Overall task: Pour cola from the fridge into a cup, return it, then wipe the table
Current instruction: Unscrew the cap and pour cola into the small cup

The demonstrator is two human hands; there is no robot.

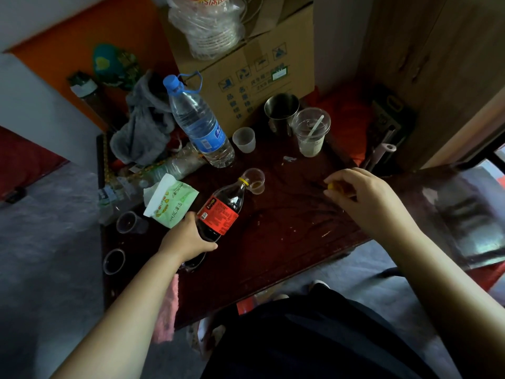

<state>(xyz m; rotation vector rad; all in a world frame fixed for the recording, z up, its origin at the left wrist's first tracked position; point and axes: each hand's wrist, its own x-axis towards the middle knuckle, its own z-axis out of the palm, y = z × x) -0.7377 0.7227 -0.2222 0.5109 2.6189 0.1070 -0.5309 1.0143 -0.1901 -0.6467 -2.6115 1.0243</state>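
The dark table (287,242) spreads beneath both hands. Beyond the left hand (185,236) stands an upright water bottle (196,124), well past its fingers. That hand wraps around the lower body of the cola bottle (221,214), which tilts away from it (neck uncapped) with its mouth at the rim of a small clear cup (255,181). The cup holds a little brown liquid. The right hand (363,195), to the right of the cup, pinches the yellow cap (329,186) in curled fingers.

The red-labelled dark cola bottle (221,214) is tilting, open mouth over a small clear plastic cup (255,181) holding a little brown liquid.
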